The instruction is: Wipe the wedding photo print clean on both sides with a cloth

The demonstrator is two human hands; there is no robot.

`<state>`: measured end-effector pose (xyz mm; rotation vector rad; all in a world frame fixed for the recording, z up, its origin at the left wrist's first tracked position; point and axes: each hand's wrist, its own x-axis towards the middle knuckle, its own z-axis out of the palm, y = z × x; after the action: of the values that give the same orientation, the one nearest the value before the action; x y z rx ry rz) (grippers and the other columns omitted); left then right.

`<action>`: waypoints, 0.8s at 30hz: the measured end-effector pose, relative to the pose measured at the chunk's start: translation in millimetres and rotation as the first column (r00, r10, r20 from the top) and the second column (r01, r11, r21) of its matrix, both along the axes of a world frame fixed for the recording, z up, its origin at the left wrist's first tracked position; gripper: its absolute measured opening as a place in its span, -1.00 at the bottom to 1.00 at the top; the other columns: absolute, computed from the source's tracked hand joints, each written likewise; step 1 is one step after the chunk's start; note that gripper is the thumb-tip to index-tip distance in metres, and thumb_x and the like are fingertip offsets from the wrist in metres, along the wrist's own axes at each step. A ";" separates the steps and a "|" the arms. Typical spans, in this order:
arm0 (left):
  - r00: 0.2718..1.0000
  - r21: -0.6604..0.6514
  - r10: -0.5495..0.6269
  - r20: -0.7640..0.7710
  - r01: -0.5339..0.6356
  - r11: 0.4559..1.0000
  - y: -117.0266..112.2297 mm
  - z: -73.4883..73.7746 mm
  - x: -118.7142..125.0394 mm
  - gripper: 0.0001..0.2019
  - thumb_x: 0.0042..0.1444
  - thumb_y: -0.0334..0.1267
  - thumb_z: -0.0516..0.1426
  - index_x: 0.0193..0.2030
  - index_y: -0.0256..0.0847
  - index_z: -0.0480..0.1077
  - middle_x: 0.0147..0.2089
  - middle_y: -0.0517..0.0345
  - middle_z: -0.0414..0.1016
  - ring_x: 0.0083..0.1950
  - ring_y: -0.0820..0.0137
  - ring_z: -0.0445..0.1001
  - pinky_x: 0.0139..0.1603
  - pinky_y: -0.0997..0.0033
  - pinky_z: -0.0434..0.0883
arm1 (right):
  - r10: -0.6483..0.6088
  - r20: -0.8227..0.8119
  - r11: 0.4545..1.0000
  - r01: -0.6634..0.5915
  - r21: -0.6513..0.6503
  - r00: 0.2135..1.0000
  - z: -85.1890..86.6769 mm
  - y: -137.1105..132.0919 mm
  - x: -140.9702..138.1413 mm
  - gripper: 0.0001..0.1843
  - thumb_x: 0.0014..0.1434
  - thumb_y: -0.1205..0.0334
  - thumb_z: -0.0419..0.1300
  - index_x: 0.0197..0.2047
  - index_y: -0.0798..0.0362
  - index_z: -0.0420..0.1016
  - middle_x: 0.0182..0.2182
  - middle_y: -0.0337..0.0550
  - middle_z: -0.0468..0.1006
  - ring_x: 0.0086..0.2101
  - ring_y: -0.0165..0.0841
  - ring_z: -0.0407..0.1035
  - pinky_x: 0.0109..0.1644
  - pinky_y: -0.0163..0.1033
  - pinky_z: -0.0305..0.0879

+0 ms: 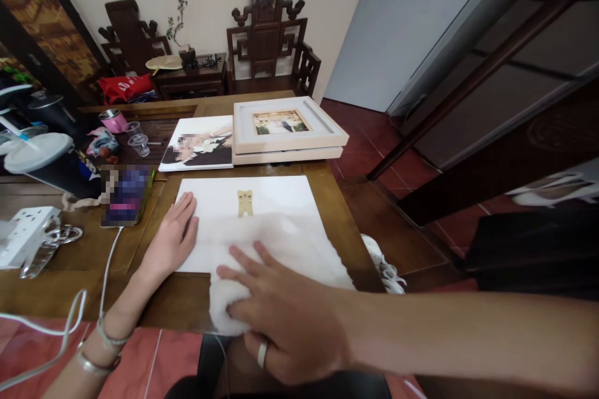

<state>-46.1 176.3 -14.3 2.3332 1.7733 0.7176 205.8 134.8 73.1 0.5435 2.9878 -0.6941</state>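
Note:
A white rectangular panel (281, 190) lies flat on the wooden table in front of me. On it is a small gold bear-shaped piece (244, 203). My left hand (175, 234) rests flat on the panel's left edge, fingers stretched out and holding nothing. Across the lower right of the panel spreads a fluffy white cloth (299, 237), hanging past the near edge. My right hand (290, 312), with a ring on it, presses on this cloth, its fingers and thumb about the bunched left end. Whatever lies under the cloth is hidden.
Behind the panel lie a photo print (201, 143) and stacked wooden picture frames (290, 128). To the left are a phone (126, 196) on a white cable, a power strip (28, 234), a clear claw clip (47, 249) and a black lidded cup (56, 162). The table's right edge is close.

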 end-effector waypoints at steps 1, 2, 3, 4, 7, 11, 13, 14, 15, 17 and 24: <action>1.000 -0.001 0.001 -0.002 -0.001 1.000 -0.1 0.2 0.0 -0.50 0.32 -0.13 -0.08 0.27 -0.40 0.27 0.37 -0.25 0.20 0.42 0.12 0.12 0.41 -0.02 0.09 | -0.008 -0.008 1.000 0.008 -0.018 1.000 3.0 6.2 -1.4 -0.73 0.18 0.24 0.12 -0.11 0.13 0.54 0.13 0.21 0.44 0.23 0.21 0.12 0.19 0.44 0.04; 1.000 0.000 0.001 -0.003 -0.001 1.000 -0.2 0.6 0.1 -0.50 0.32 -0.13 -0.08 0.27 -0.40 0.27 0.37 -0.25 0.20 0.43 0.12 0.12 0.41 -0.01 0.09 | -0.024 -0.006 0.999 0.024 -0.023 1.000 4.2 15.6 -3.5 -0.74 0.20 0.27 0.09 -0.11 0.15 0.52 0.04 0.20 0.51 0.20 0.14 0.20 0.18 0.39 0.10; 1.000 0.002 0.002 -0.004 -0.001 1.000 -0.3 1.0 0.3 -0.50 0.32 -0.13 -0.09 0.27 -0.41 0.27 0.37 -0.25 0.20 0.43 0.13 0.12 0.41 -0.01 0.09 | -0.046 0.000 0.999 0.046 -0.011 0.999 3.6 27.5 -5.9 -0.74 0.22 0.30 0.05 -0.11 0.16 0.50 -0.04 0.18 0.55 0.17 0.09 0.24 0.18 0.36 0.13; 1.000 0.003 0.001 -0.005 -0.001 1.000 -0.4 1.5 0.4 -0.50 0.32 -0.14 -0.09 0.27 -0.40 0.27 0.37 -0.25 0.20 0.42 0.13 0.12 0.41 -0.01 0.09 | -0.068 0.006 0.997 0.068 0.023 0.998 1.3 41.1 -8.6 -0.73 0.23 0.32 0.02 -0.09 0.18 0.48 -0.07 0.19 0.56 0.17 0.07 0.24 0.18 0.34 0.13; 1.000 -0.007 0.001 -0.005 -0.001 1.000 -0.5 3.5 0.6 -0.51 0.32 -0.14 -0.08 0.28 -0.36 0.26 0.37 -0.23 0.21 0.42 0.12 0.13 0.41 -0.03 0.10 | -0.111 0.020 0.972 0.104 0.208 0.994 -12.9 82.2 -17.7 -0.67 0.27 0.33 0.00 0.03 0.25 0.43 0.18 0.32 0.36 0.28 0.13 0.03 0.23 0.40 0.01; 1.000 -0.025 0.000 0.004 0.000 1.000 -0.4 5.3 0.4 -0.50 0.31 -0.14 -0.08 0.29 -0.36 0.25 0.38 -0.23 0.20 0.42 0.12 0.12 0.41 -0.01 0.09 | -0.190 0.044 0.913 0.160 0.376 0.981 -33.8 105.6 -30.3 -0.58 0.29 0.26 0.03 0.16 0.22 0.39 0.34 0.32 0.10 0.32 0.25 -0.13 0.23 0.47 -0.09; 1.000 -0.027 -0.002 0.006 0.002 1.000 -0.3 5.0 0.0 -0.50 0.32 -0.14 -0.08 0.29 -0.38 0.25 0.38 -0.24 0.19 0.43 0.11 0.11 0.42 0.00 0.08 | -0.200 0.019 0.877 0.171 0.448 0.980 -40.0 96.5 -35.0 -0.58 0.28 0.24 0.05 0.15 0.19 0.42 0.33 0.35 0.11 0.30 0.31 -0.09 0.21 0.49 -0.10; 1.000 -0.027 -0.002 0.006 0.003 1.000 -0.2 4.6 -0.2 -0.49 0.31 -0.13 -0.08 0.29 -0.39 0.25 0.38 -0.25 0.19 0.43 0.11 0.12 0.42 0.00 0.08 | -0.180 0.004 0.865 0.156 0.477 0.984 -41.4 87.4 -36.3 -0.59 0.27 0.24 0.05 0.14 0.17 0.45 0.32 0.37 0.11 0.29 0.34 -0.06 0.20 0.51 -0.10; 1.000 -0.025 -0.001 0.007 0.001 1.000 -0.1 4.1 -0.4 -0.49 0.31 -0.13 -0.08 0.29 -0.39 0.25 0.38 -0.25 0.19 0.42 0.11 0.12 0.42 0.00 0.07 | -0.147 -0.009 0.859 0.132 0.494 0.989 -41.7 76.0 -37.0 -0.60 0.27 0.24 0.06 0.12 0.14 0.47 0.32 0.38 0.12 0.27 0.35 -0.04 0.18 0.52 -0.09; 1.000 -0.023 0.003 0.010 -0.003 1.000 0.1 3.2 -1.0 -0.49 0.31 -0.13 -0.08 0.29 -0.39 0.25 0.38 -0.25 0.20 0.42 0.11 0.12 0.42 -0.01 0.07 | -0.067 -0.024 0.874 0.070 0.482 0.997 -38.9 49.3 -36.2 -0.62 0.27 0.22 0.05 0.09 0.08 0.51 0.30 0.37 0.14 0.25 0.37 0.02 0.16 0.52 -0.06; 0.999 -0.064 -0.018 0.034 0.021 0.998 0.2 2.9 -4.3 -0.49 0.30 -0.15 -0.08 0.31 -0.38 0.23 0.39 -0.24 0.16 0.45 0.11 0.06 0.43 -0.03 0.05 | 0.087 -0.084 0.973 -0.066 0.221 0.993 -9.8 -3.8 -30.1 -0.68 0.19 0.14 0.12 -0.05 0.08 0.52 0.16 0.27 0.37 0.15 0.24 0.23 0.13 0.39 0.12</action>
<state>-50.4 176.5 -11.5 2.2802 1.7310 0.6816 175.7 131.0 63.2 0.4109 3.1743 -0.3987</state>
